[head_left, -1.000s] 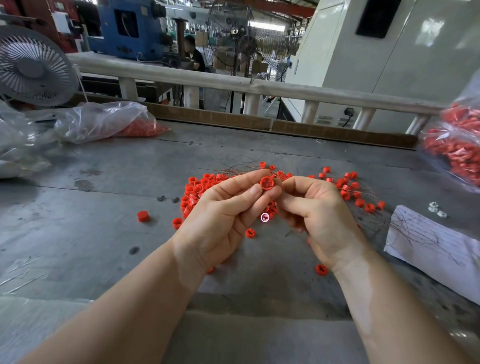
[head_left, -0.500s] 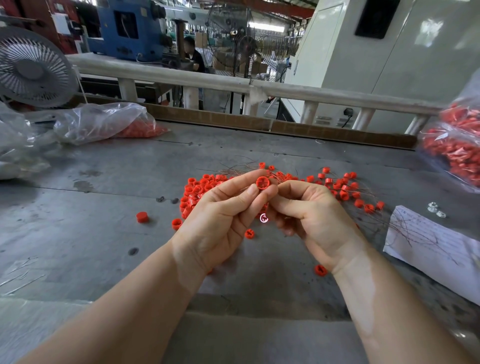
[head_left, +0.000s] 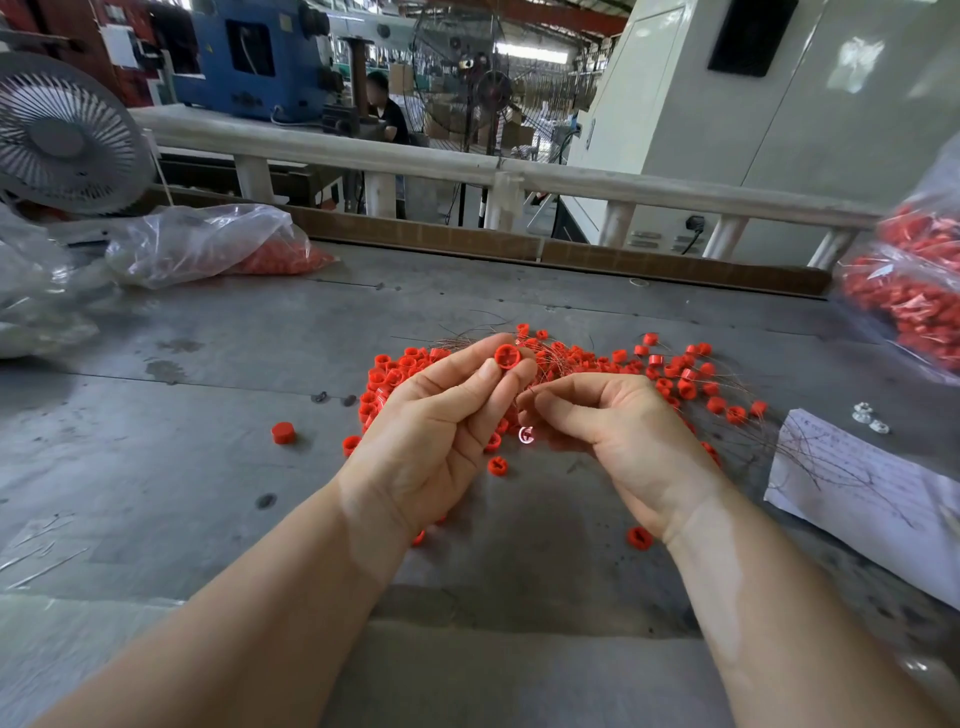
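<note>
My left hand (head_left: 441, 431) pinches a small red plastic cap (head_left: 506, 356) between thumb and fingertips, its slotted open end facing me. My right hand (head_left: 618, 431) is just to the right of it, fingers curled, pinching a thin copper wire (head_left: 543, 376) that runs up toward the cap. Behind both hands lies a pile of red caps (head_left: 582, 358) tangled with thin wires on the grey metal table (head_left: 218, 426). Loose caps lie at the left (head_left: 282, 432), between my hands (head_left: 497, 465) and beside my right wrist (head_left: 639, 538).
A clear bag with red caps (head_left: 218, 249) lies far left, another full bag (head_left: 914, 301) at the right edge. A paper sheet (head_left: 872, 493) with wires and small white parts (head_left: 867, 415) lies right. A fan (head_left: 62, 135) stands at far left; a railing (head_left: 467, 166) runs behind the table.
My hands have drawn apart: the left lifted the cap slightly up and left, while the right dropped down and right away from it, drawing the wire.
</note>
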